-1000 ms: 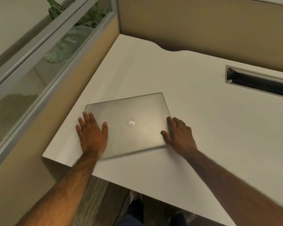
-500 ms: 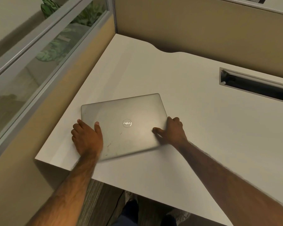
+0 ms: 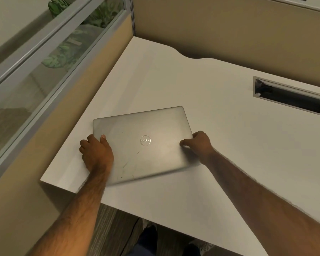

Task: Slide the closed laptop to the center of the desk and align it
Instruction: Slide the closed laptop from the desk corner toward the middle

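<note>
Compared with a second ago, I see both hands have changed their hold: then the left hand (image 3: 96, 154) lay flat with its fingers stretched over the lid's near-left corner, and the right hand (image 3: 199, 145) lay flat at the right edge. Now each hand is curled around a side of the laptop (image 3: 142, 143), thumb on top of the lid and the other fingers folded over the edge, so both are clamped on it. The laptop sits in much the same spot as before, on the left part of the tabletop (image 3: 220, 126), close to the near-left corner and well apart from the cable slot (image 3: 292, 97) at the right.

The lid is shut and carries a round badge in its middle that reads "DELL" (image 3: 145, 140), with the letters turned slightly anticlockwise. A few dark scuffs mark the lid near its front-left corner.

The laptop's long axis runs left to right, tilted so its right end lies farther from me than its left end; it is not square to the front edge of the tabletop. Its near long edge is blurred.

Behind the tabletop stands a tan partition (image 3: 229, 30), and to the left a glass panel (image 3: 35, 71) with green leaves (image 3: 57, 58) behind it.
</note>
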A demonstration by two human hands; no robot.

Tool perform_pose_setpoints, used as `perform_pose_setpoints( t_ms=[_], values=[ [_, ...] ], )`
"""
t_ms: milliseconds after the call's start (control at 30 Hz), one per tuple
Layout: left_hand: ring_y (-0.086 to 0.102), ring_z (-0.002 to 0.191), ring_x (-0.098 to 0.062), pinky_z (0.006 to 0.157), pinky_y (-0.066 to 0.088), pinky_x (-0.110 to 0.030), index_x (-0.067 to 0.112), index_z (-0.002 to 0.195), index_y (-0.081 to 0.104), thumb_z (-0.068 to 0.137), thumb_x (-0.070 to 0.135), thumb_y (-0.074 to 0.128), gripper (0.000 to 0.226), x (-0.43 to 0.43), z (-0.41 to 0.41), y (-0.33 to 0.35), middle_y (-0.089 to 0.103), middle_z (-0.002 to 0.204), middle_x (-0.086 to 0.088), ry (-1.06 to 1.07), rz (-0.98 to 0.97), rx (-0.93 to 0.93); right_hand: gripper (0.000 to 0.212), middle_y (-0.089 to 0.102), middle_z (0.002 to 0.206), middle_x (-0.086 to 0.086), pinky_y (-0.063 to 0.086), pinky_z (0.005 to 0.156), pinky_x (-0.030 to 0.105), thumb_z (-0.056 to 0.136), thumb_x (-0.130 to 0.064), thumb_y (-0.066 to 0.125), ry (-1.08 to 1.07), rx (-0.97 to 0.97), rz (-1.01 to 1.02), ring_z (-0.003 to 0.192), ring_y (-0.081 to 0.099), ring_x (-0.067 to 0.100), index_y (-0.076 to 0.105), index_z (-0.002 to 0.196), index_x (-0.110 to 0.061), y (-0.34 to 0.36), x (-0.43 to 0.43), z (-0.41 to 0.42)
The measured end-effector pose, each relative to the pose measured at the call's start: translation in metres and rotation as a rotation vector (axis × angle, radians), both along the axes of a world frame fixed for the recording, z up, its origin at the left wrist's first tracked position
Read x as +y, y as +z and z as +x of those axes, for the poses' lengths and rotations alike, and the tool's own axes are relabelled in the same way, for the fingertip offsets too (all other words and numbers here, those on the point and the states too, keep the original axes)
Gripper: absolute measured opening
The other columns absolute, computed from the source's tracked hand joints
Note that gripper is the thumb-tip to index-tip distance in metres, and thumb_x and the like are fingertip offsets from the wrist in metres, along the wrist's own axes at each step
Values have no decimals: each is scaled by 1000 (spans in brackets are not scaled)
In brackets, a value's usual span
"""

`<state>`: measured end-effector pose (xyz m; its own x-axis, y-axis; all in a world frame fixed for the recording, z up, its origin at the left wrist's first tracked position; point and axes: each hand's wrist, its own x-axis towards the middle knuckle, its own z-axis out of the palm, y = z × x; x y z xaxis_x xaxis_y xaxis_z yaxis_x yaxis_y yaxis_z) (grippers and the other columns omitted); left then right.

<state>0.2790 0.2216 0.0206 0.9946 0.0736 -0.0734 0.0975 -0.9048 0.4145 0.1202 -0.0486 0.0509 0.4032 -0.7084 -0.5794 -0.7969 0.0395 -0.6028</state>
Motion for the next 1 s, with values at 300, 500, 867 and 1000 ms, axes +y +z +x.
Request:
perform_pose_setpoints(
  t_ms=[300, 500, 867, 1000],
  values=[
    [54, 115, -41, 84, 53, -55, -1, 125, 54, 102, 45, 44, 53, -2, 3, 2, 54, 123, -25, -4, -74, 6, 47, 66, 110, 13, 53, 75, 39, 66, -15, 83, -27, -29, 29, 101, 65, 33, 60, 106, -6, 3, -4, -6],
    [53, 116, -41, 84, 52, -54, 0, 126, 53, 101, 46, 46, 52, -25, -6, 8, 54, 124, -24, -50, -125, -18, 51, 66, 114, 17, 46, 63, 30, 67, -11, 82, -78, -74, 85, 82, 61, 25, 58, 111, -2, 3, -20, -32],
    [51, 119, -44, 90, 50, -55, -6, 123, 57, 102, 45, 47, 56, -116, -60, 17, 53, 122, -26, -183, -158, 30, 52, 65, 117, 19, 48, 69, 35, 69, -10, 82, -250, -122, 75, 92, 65, 31, 54, 112, -3, 21, -85, -118],
    [51, 119, -44, 89, 50, -55, -6, 123, 56, 101, 45, 48, 56, -158, -86, 26, 52, 122, -26, -236, -180, 30, 53, 63, 119, 21, 47, 70, 36, 70, -9, 82, -297, -130, 65, 89, 61, 30, 54, 114, 0, 30, -114, -157]
  ],
)
